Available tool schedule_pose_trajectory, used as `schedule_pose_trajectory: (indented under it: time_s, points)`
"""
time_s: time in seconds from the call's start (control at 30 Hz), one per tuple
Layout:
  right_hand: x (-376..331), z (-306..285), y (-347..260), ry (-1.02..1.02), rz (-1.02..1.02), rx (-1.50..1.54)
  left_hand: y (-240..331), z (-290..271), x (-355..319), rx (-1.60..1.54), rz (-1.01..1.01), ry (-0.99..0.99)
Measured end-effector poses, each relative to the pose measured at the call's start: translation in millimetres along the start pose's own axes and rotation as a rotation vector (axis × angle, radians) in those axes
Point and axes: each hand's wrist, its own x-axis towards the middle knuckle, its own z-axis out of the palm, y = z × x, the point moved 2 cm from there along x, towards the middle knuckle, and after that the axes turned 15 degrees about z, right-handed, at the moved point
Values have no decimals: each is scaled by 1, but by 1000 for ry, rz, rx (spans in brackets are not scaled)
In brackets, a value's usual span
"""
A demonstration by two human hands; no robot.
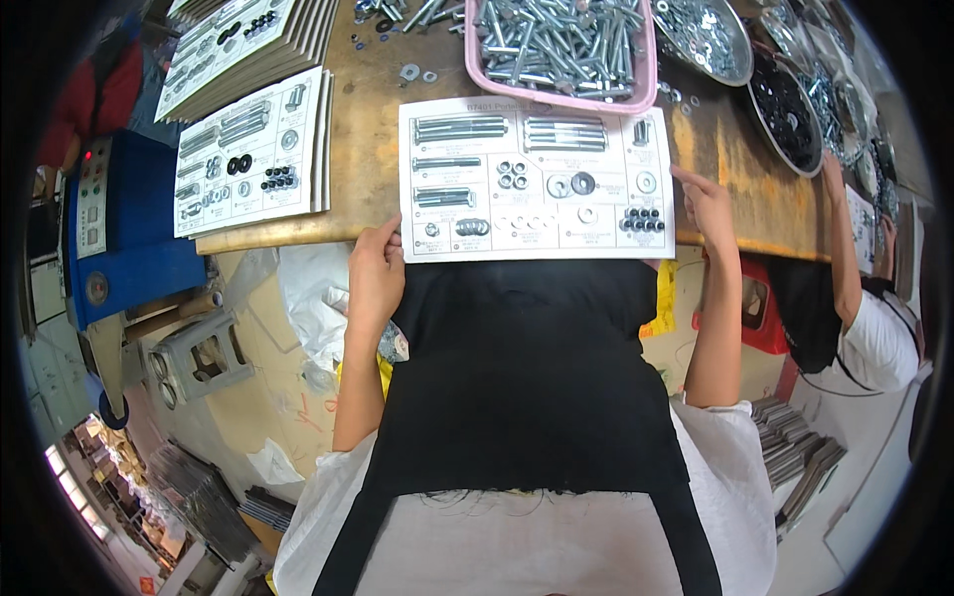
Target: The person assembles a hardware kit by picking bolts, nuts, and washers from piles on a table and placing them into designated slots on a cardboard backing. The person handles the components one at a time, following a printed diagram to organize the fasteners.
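Observation:
In front of me, a white hardware card (542, 184) lies at the table's near edge, its lower part reaching to the edge. Long bolts, nuts, washers and small black pieces show in its ruled boxes; whether any are only printed I cannot tell. My left hand (378, 278) grips the card's lower left edge between thumb and fingers. At the right edge, my right hand (708, 209) has its index finger stretched out against the card, with the other fingers loosely bent.
Stacked hardware cards (248, 159) stand on the left of the wooden table (358, 129). A pink bin (561, 94) of bolts sits beyond my card. Metal bowls hold washers (706, 40) and black parts (785, 109). A co-worker's arm (845, 238) is at the right, a blue machine (129, 219) at the left.

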Motion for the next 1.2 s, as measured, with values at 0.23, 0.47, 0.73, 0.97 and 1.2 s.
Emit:
schedule_pose_trajectory:
  time_s: [0.23,0.47,0.73,0.97,1.2]
  points:
    - [-4,1,1,10,-50,62,59,13,140,-107,324,269]
    - [-4,8,11,37,-90,104,51,65,262,-206,183,-132]
    - [2,9,18,37,-85,164,72,107,232,395,503,-49]
    - [9,7,18,45,-90,170,88,100,227,356,481,-141]
    - [6,5,14,25,-97,159,92,108,229,323,536,-203]
